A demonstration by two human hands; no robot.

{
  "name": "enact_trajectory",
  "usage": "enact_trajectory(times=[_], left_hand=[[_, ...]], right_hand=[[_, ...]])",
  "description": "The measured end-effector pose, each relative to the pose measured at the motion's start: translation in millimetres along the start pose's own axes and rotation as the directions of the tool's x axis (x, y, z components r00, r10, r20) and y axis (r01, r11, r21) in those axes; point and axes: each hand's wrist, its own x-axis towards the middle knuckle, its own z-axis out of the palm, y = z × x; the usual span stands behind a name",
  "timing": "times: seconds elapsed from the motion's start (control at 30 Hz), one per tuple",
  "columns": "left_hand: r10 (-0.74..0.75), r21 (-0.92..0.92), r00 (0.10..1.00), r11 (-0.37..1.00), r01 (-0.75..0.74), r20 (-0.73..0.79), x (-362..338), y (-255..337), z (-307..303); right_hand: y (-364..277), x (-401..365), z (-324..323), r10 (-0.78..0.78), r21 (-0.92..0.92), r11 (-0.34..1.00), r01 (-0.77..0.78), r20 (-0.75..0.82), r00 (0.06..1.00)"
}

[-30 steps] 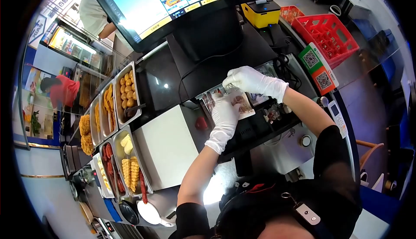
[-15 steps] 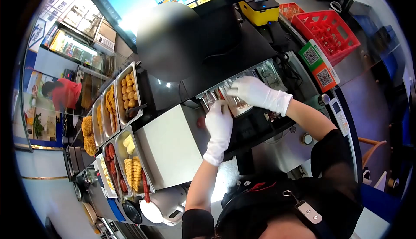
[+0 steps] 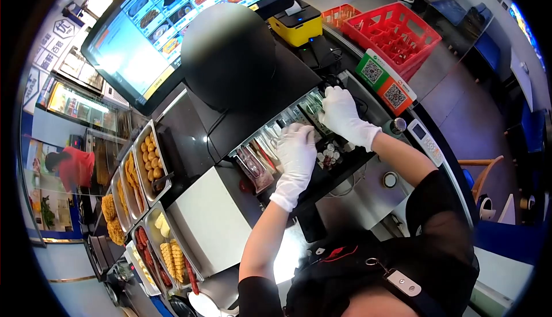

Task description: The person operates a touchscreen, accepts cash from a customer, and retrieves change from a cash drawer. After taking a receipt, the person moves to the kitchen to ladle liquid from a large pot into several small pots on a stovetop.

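A cash drawer (image 3: 328,174) stands pulled out below the counter, with reddish banknotes (image 3: 253,164) in its left compartments. Green banknotes (image 3: 311,105) lie toward its right end, and coins (image 3: 329,156) sit at the front. My left hand (image 3: 297,151), in a white glove, rests over the middle compartments with bent fingers; its fingertips are partly hidden. Also gloved in white, my right hand (image 3: 344,114) reaches down at the green banknotes with its fingers curled in. What either hand pinches, if anything, is hidden.
A touchscreen (image 3: 190,23) rises behind the drawer, beside a yellow printer (image 3: 296,26). Metal trays hold eggs (image 3: 151,159), sausages (image 3: 150,248) and other food on the left. A QR-code sign (image 3: 385,81), a red crate (image 3: 397,35) and a person in red (image 3: 75,167) are farther off.
My view has turned, so the counter sits farther left. My right hand has moved right along the drawer to the green banknotes; my left hand has moved off the reddish ones toward the middle.
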Motion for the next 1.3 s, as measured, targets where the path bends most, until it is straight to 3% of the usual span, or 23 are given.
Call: enact_trajectory(times=[0.1, 0.13, 0.2, 0.27, 0.37, 0.47, 0.53, 0.6, 0.67, 0.7, 0.73, 0.8, 0.87, 0.93, 1.0, 1.03, 1.1, 1.13, 1.17, 1.2, 1.23, 1.27, 1.3], left_hand=[[0.127, 0.065, 0.988, 0.989, -0.133, 0.087, 14.6, 0.6, 20.5], [0.117, 0.143, 0.971, 0.979, -0.149, 0.208, 20.8, 1.0, 27.8], [0.107, 0.213, 0.937, 0.959, -0.185, 0.331, 33.9, 5.4, 36.3], [0.020, 0.403, 0.918, 0.895, -0.192, 0.395, 49.9, 10.3, 40.4], [-0.084, 0.506, 0.896, 0.846, -0.167, 0.436, 62.4, -0.3, 66.5], [-0.140, 0.524, 0.858, 0.835, -0.166, 0.494, 66.0, -9.0, 65.9], [-0.096, 0.382, 0.880, 0.919, -0.101, 0.465, 63.5, -10.9, 54.8], [-0.139, 0.152, 0.905, 0.985, 0.084, 0.401, 60.7, -8.4, 34.2], [-0.212, -0.065, 0.943, 0.970, 0.236, 0.255, 50.3, -26.3, 29.7], [-0.386, -0.266, 0.824, 0.815, 0.515, 0.414, 52.4, -24.0, 15.1], [-0.419, -0.384, 0.736, 0.655, 0.651, 0.532, 53.3, -16.7, -4.9], [-0.471, -0.601, 0.715, 0.395, 0.695, 0.516, 40.5, -25.4, -15.6], [-0.484, -0.608, 0.678, 0.321, 0.726, 0.554, 28.9, -35.6, -27.1], [-0.476, -0.709, 0.664, 0.112, 0.697, 0.577, 16.7, -38.4, -33.7], [-0.434, -0.791, 0.721, 0.030, 0.611, 0.540, 11.7, -34.3, -39.9], [-0.482, -0.781, 0.658, -0.095, 0.617, 0.578, 10.8, -28.3, -45.4], [-0.530, -0.713, 0.501, -0.338, 0.615, 0.684, 12.8, -24.1, -52.0], [-0.528, -0.718, 0.509, -0.337, 0.609, 0.680, 6.8, -37.8, -45.2], [-0.350, -0.742, 0.655, -0.347, 0.573, 0.670, -3.2, -59.6, -34.5], [-0.157, -0.759, 0.768, -0.364, 0.539, 0.621, -7.9, -70.8, -29.0], [-0.326, -0.758, 0.690, -0.378, 0.531, 0.646, -3.4, -51.1, -39.6], [-0.325, -0.760, 0.693, -0.377, 0.529, 0.644, -2.8, -49.5, -39.7], [-0.330, -0.733, 0.667, -0.449, 0.511, 0.668, -1.8, -48.2, -40.0]], right_hand=[[3.7, 28.5, -16.2, 0.110, 0.196, 0.973, -0.122, 0.071, 0.991], [7.7, 43.4, -30.8, 0.110, 0.309, 0.940, -0.147, 0.135, 0.985], [13.8, 65.1, -47.4, 0.144, 0.546, 0.790, -0.280, 0.278, 0.950], [28.6, 71.9, -52.1, 0.046, 0.634, 0.720, -0.283, 0.363, 0.931], [50.5, 58.9, -47.4, 0.191, 0.753, 0.528, -0.393, 0.345, 0.919], [68.4, 34.6, -37.1, 0.256, 0.813, 0.528, -0.244, 0.122, 0.959], [72.8, 15.2, -29.0, 0.283, 0.820, 0.532, -0.210, 0.062, 0.957], [71.8, -2.6, -25.8, 0.139, 0.649, 0.761, 0.002, -0.167, 0.976], [63.3, -13.9, -18.6, -0.080, 0.429, 0.871, 0.239, -0.357, 0.931], [56.8, -18.9, -21.8, -0.200, 0.228, 0.936, 0.270, -0.287, 0.937], [48.4, -21.7, -25.5, -0.305, 0.018, 0.949, 0.314, -0.190, 0.933], [32.9, -17.9, -16.2, -0.488, -0.300, 0.842, 0.449, -0.065, 0.871], [17.2, -13.6, -3.0, -0.479, -0.452, 0.760, 0.468, 0.098, 0.872], [10.4, -5.3, 10.4, -0.458, -0.462, 0.772, 0.436, 0.071, 0.886], [4.1, -2.3, 10.4, -0.420, -0.443, 0.802, 0.401, 0.060, 0.905], [1.0, -0.7, -1.9, -0.436, -0.403, 0.767, 0.499, 0.241, 0.867], [3.8, -0.4, -0.7, -0.461, -0.339, 0.801, 0.494, 0.179, 0.869], [9.0, -2.7, 4.9, -0.477, -0.266, 0.828, 0.493, 0.126, 0.870], [11.9, -5.0, 43.0, -0.234, -0.029, 0.972, 0.234, -0.246, 0.941], [17.6, -5.1, 27.0, -0.235, -0.033, 0.972, 0.235, -0.250, 0.939], [23.6, -5.4, -3.7, -0.325, -0.051, 0.946, 0.321, -0.095, 0.941], [27.5, -6.6, -21.5, -0.404, -0.055, 0.912, 0.407, 0.063, 0.913], [36.8, -12.4, -21.6, -0.313, 0.155, 0.932, 0.328, -0.114, 0.943]])
